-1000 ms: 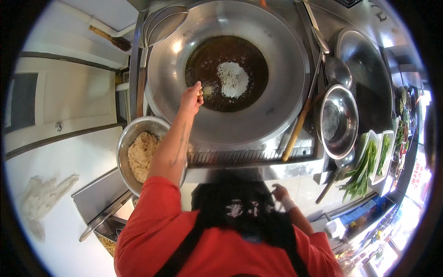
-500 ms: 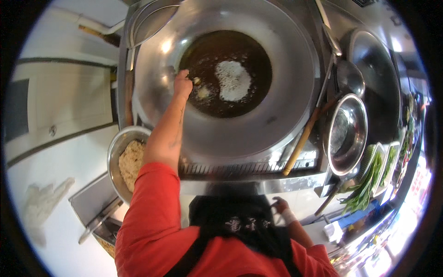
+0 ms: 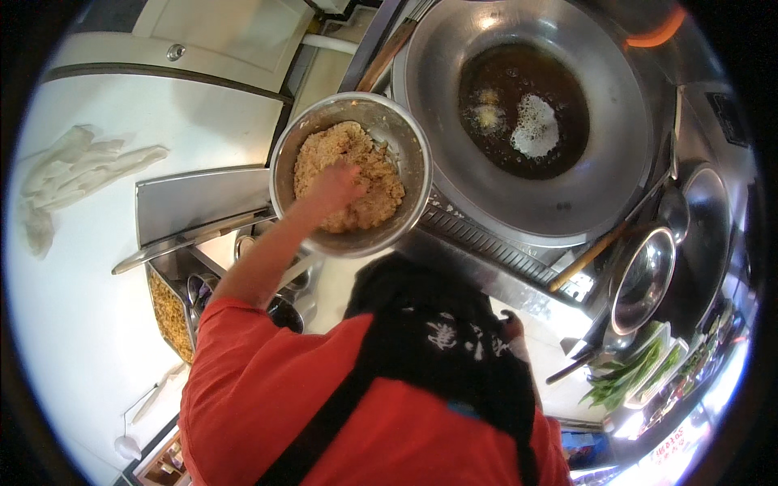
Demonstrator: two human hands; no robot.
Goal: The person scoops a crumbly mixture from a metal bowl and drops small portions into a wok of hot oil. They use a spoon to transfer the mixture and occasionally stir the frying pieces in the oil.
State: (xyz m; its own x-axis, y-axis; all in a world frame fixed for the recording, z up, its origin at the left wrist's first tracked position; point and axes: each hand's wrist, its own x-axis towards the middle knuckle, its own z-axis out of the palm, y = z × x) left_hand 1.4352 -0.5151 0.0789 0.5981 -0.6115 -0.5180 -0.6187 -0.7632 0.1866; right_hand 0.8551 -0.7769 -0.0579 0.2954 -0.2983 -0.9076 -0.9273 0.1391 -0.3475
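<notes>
My left hand reaches into a steel bowl and touches a coarse, pale-brown minced mixture. Its fingers are blurred and partly sunk in the mix. Right of the bowl, a large wok holds dark oil. Small pale lumps bubble at the oil's left side, beside a patch of white foam. My right hand hangs low beside my black apron, mostly hidden, and its fingers cannot be made out.
A wooden-handled tool rests along the wok's right side. Beyond it stand a small steel bowl, a ladle and trays of green vegetables. A metal container of yellowish bits sits at lower left.
My left hand has left the wok's left edge and moved back into the bowl of mince. The view has swung left, so the wok now appears further right.
</notes>
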